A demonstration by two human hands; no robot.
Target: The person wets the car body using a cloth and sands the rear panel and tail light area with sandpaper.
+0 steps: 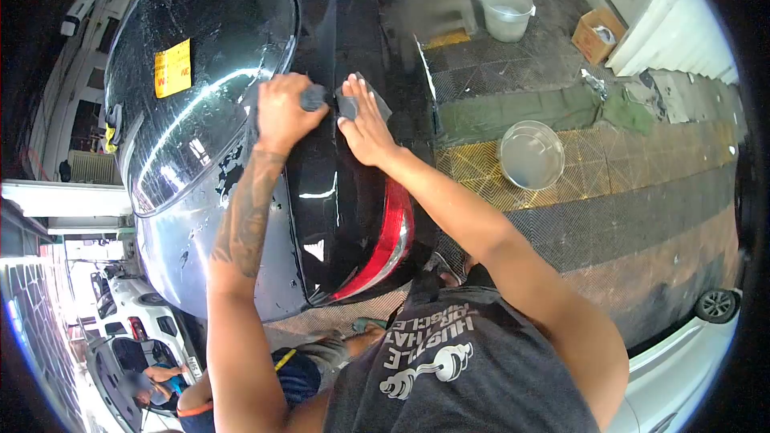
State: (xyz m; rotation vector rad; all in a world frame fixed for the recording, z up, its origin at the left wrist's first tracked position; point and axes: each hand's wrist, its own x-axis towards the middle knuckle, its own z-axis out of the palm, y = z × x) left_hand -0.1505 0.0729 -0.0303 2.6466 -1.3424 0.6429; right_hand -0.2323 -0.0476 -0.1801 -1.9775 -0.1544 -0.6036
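A dark car with a wet, glossy trunk lid (321, 168) fills the middle of the view, with a red tail light (385, 248) near its corner. My left hand (286, 112) is closed round a dark grey pad (313, 98) at the edge of the rear window (216, 8). To its right, my right hand (367, 127) lies with fingers stretched over a thin dark sheet (377, 100) pressed on the trunk surface. A yellow sticker (173, 69) is on the glass.
On the floor at the right stand a white bucket (507, 14), a clear tub of water (532, 155) and a cardboard box (597, 35). A green cloth (521, 118) lies between. Another person (297, 373) is at the lower left; white cars stand beyond.
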